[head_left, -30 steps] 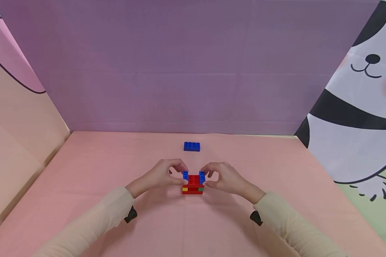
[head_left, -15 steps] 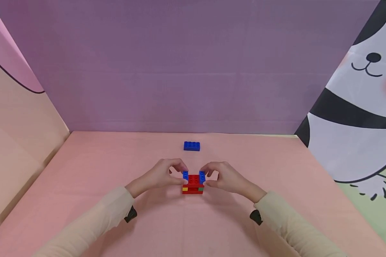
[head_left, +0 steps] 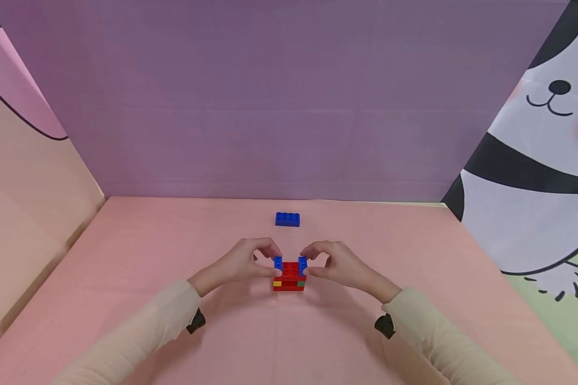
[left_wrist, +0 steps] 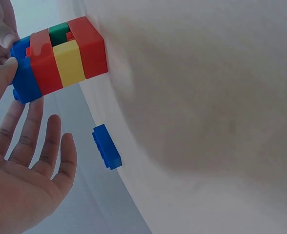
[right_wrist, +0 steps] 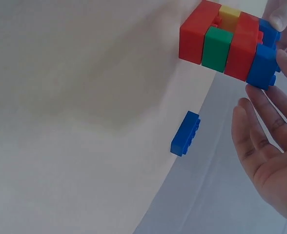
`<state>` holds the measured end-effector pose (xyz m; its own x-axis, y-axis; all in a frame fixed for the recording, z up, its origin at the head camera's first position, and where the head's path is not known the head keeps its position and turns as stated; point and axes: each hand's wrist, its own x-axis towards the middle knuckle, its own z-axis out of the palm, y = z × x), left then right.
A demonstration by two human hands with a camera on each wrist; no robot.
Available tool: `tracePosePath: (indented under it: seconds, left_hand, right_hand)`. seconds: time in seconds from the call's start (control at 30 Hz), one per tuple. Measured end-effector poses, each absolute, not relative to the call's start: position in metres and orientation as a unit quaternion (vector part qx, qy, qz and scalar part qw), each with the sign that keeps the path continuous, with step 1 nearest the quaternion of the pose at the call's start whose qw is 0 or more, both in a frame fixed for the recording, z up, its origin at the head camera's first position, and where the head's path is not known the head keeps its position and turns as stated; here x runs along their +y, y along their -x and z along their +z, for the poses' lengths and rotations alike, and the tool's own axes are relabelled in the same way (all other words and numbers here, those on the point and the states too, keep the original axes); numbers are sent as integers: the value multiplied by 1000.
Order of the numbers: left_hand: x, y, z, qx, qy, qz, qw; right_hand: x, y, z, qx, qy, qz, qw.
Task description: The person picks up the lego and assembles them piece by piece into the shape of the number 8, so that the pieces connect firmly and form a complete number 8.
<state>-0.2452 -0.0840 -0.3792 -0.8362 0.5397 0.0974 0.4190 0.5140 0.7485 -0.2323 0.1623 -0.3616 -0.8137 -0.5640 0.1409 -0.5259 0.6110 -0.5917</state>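
A stack of toy building bricks stands on the pink table between both hands. It has a red bottom brick (left_wrist: pixel 93 48), a yellow brick (left_wrist: pixel 69 63) at the left and a green brick (right_wrist: pixel 215 48) at the right, then a red upper brick (head_left: pixel 290 270). Two small blue bricks sit on its top ends. My left hand (head_left: pixel 248 260) pinches the left blue brick (left_wrist: pixel 27 80) between thumb and fingers. With thumb and fingertips, my right hand (head_left: pixel 336 263) pinches the right blue brick (right_wrist: pixel 263 67). The other fingers of both hands are spread loosely.
A longer blue brick (head_left: pixel 287 219) lies on the pink table (head_left: pixel 173 230) behind the stack. A purple backdrop (head_left: pixel 270 107) rises at the table's far edge. Printed panels flank both sides, the right one with a panda (head_left: pixel 534 224).
The right thumb has shifted slightly left onto the front of the right blue brick. The left hand, the stack and the longer blue brick stay where they were.
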Motion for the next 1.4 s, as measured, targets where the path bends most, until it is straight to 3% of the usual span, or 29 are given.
tracePosePath:
  seconds: [1.4]
  left_hand:
    - [-86, 244, -374, 869, -298, 387, 76]
  right_hand:
    - [163, 232, -368, 882, 298, -362, 37]
